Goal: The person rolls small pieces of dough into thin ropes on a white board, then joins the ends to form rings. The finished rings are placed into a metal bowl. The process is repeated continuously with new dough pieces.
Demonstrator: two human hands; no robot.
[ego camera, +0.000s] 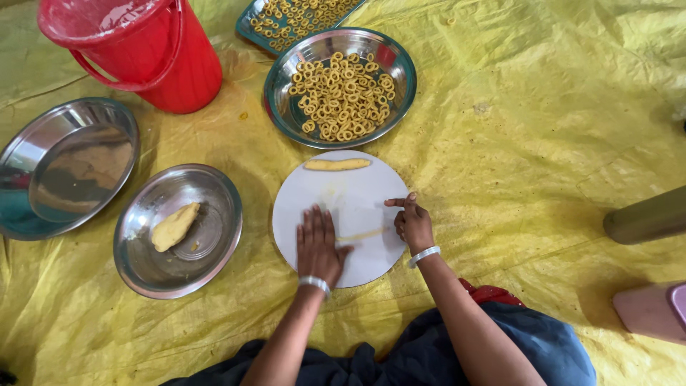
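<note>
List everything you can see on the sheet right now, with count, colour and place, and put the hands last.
round board: 1, white, centre, under both hands
dough strip: 1, pale yellow, thin, on the board between the hands
dough roll: 1, yellow, thick, far edge of the board
bowl of rings: 1, steel, beyond the board, holding many yellow dough rings
tray: 1, teal, top edge, also holding rings
bowl with dough lump: 1, steel, left of the board
empty plate: 1, steel, far left
bucket: 1, red, top left
sheet: 1, yellow, under everything
left hand: flat on the board, pressing the strip's end
right hand: at the strip's other end
</note>
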